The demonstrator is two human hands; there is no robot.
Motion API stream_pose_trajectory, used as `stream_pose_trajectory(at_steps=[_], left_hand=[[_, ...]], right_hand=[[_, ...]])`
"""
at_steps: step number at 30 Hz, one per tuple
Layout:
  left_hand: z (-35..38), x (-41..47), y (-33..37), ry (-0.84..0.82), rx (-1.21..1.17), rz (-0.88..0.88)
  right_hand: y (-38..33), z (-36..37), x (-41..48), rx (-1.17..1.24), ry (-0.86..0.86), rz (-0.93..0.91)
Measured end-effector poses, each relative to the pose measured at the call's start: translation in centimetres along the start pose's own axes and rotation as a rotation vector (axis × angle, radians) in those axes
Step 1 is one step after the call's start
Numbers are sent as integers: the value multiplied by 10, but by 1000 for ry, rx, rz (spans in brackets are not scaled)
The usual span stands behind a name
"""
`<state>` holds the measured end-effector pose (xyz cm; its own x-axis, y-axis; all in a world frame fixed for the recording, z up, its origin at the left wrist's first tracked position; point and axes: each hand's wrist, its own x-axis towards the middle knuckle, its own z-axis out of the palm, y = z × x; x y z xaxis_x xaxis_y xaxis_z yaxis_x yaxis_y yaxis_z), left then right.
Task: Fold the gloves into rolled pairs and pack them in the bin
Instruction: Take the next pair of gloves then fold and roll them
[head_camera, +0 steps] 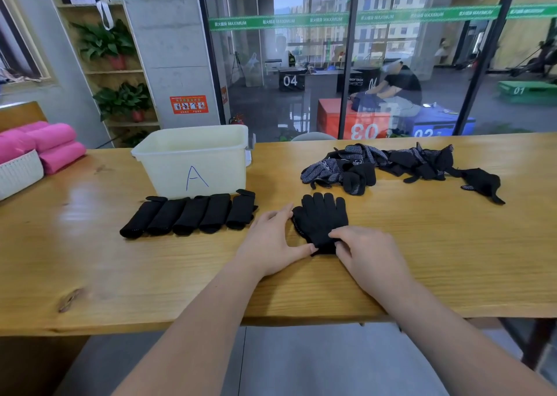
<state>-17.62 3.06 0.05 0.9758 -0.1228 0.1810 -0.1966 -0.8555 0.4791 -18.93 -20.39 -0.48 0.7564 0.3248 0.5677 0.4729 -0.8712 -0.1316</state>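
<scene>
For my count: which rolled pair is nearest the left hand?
The rightmost rolled pair in the row; the other four lie farther from the left hand.

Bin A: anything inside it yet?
No gloves show above the rim of the bin or through its translucent wall; its floor is hidden by the front wall. Five rolled pairs lie outside, in front.

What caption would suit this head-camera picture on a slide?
The left hand touches and the right hand pinches the cuff of a black glove; five rolled pairs wait before bin A.
</scene>
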Motion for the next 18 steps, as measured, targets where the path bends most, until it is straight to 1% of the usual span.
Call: stream_pose_trajectory(at_steps=[11,18], left_hand=[[1,2,0,-2,0,-28],[-2,-3,4,-3,32,10]], right_hand=[[1,0,0,107,48,6],[4,4,-1,132,-7,16]])
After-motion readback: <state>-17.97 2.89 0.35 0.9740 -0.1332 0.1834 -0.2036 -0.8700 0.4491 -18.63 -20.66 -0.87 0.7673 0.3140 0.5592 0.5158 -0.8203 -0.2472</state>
